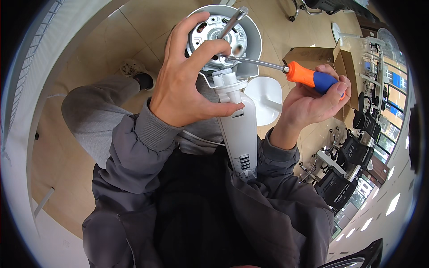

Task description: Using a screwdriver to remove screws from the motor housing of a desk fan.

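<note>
My left hand (178, 85) grips a white fan motor housing (252, 42), fingers over its rim and metal plate (237, 35) and thumb across the attached white neck piece (237, 129). A steel shaft (233, 21) sticks up from the plate's middle. My right hand (326, 98) is closed round the orange and blue handle of a screwdriver (304, 74), whose blade reaches the plate beside my left index finger; the tip's exact seating is too small to make out. The neck piece rests against my body, with a white cable (203, 139) behind it.
A white plastic base piece (261, 114) lies behind the neck. An open cardboard box (308, 54) stands at the right, with a white fan (386, 40), black office chairs (353, 152) and desks beyond. A pale wire-railed edge (22, 98) runs along the left. My leg (85, 102) extends below.
</note>
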Tool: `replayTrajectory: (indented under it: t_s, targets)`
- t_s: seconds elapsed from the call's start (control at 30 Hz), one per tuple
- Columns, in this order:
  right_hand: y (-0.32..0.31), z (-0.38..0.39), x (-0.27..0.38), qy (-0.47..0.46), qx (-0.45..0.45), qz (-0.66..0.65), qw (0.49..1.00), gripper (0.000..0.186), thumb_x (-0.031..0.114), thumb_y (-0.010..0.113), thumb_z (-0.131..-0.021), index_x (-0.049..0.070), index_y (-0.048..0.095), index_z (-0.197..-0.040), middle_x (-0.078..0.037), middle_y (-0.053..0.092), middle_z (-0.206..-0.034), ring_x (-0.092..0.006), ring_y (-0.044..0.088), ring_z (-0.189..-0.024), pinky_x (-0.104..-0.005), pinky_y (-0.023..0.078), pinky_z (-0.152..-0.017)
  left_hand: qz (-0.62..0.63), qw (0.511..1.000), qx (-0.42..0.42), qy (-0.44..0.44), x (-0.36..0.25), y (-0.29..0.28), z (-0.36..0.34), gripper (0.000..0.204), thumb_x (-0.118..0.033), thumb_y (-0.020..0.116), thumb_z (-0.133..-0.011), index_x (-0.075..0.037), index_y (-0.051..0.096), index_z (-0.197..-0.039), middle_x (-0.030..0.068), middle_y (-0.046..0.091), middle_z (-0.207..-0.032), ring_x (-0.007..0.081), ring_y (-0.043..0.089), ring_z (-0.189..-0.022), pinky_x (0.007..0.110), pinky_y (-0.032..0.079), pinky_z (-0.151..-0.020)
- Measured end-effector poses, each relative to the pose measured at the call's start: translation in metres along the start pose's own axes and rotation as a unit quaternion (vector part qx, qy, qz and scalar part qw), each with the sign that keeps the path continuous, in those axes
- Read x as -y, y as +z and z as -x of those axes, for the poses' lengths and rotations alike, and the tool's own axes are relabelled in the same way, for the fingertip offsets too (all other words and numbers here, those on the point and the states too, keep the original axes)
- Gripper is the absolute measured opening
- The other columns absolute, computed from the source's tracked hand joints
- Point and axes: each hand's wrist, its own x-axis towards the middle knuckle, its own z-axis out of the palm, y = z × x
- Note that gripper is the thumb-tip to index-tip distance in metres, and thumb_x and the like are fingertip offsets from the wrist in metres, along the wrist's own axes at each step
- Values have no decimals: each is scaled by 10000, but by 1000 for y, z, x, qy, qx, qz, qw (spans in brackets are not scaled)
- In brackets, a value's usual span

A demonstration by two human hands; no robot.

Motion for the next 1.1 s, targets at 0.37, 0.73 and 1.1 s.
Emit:
replayTrajectory:
  t_s: [0.37,0.73,1.1]
  targets:
    - [1,1,-2,4,-6,-7,1000,295,318,581,-1073,85,467,-1213,-194,686,-886,-221,627,-811,-337,528,-697,9,1000,-3,3,1,0,1,731,-329,1007,-496,-202,683,-1138,199,382,-1533,465,431,-1375,524,448,-1093]
    - [8,2,0,33,-21,13,999,289,342,566,-1081,106,455,-1204,-179,681,-874,-171,607,-643,-259,469,-426,2,1000,-5,14,2,1,0,761,-344,1005,-497,-190,670,-1163,202,385,-1529,462,437,-1372,524,451,-1091]
    - [8,0,-2,33,-22,8,999,296,346,569,-1081,100,451,-1195,-176,683,-857,-164,598,-613,-257,430,-393,3,1000,-6,5,3,0,0,805,-351,1007,-493,-188,653,-1197,197,386,-1534,462,435,-1379,528,443,-1095]
